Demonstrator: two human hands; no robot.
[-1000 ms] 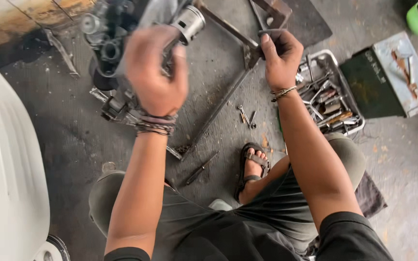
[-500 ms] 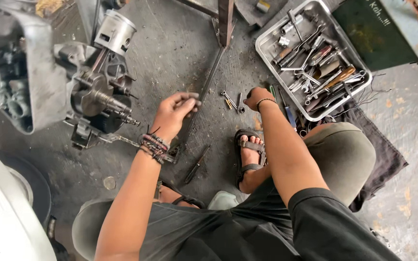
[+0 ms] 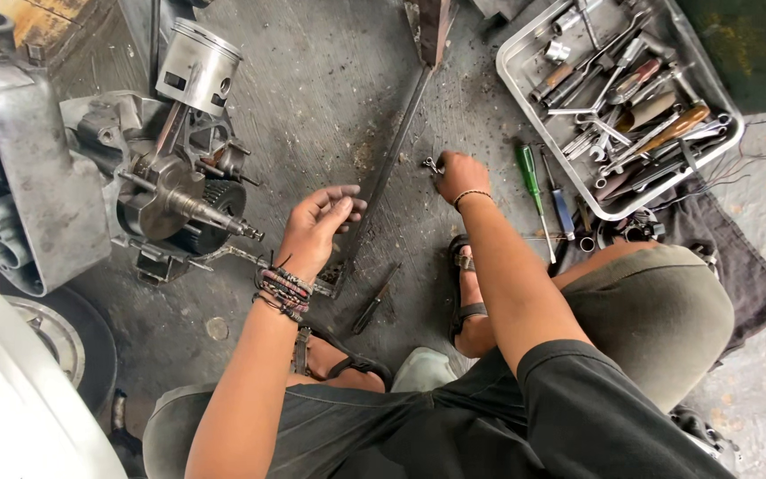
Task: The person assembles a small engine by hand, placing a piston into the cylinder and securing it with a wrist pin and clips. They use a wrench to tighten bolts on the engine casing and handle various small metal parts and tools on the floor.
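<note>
The fingers of the right hand (image 3: 459,172) are curled down onto a small grey metal fastener piece (image 3: 433,165) lying on the stained concrete floor (image 3: 330,89); the fingertips pinch or press it, and whether it is lifted clear of the floor cannot be told. A beaded bracelet sits on that wrist. The left hand (image 3: 316,226) hangs palm-up and loosely open, fingers half spread and grimy, holding nothing. A stack of braided and beaded wristbands wraps its wrist.

Between the two hands runs a long dark steel bar (image 3: 383,182), laid slantwise on the floor, its lower end just beside the left wrist. Near that end lies a slim dark screwdriver (image 3: 376,298). Just right of the right hand rest a green-handled screwdriver (image 3: 529,182) and a blue-handled one (image 3: 560,204). Beyond them, a dented rectangular metal tray (image 3: 525,98) holds wrenches, sockets and a wooden-handled tool. To the left of the left hand stands a stripped grey engine crankcase (image 3: 37,195) with its crankshaft (image 3: 188,208) pointing towards the hand and a silver piston (image 3: 197,66) on its rod above. The person squats in sandals.
</note>
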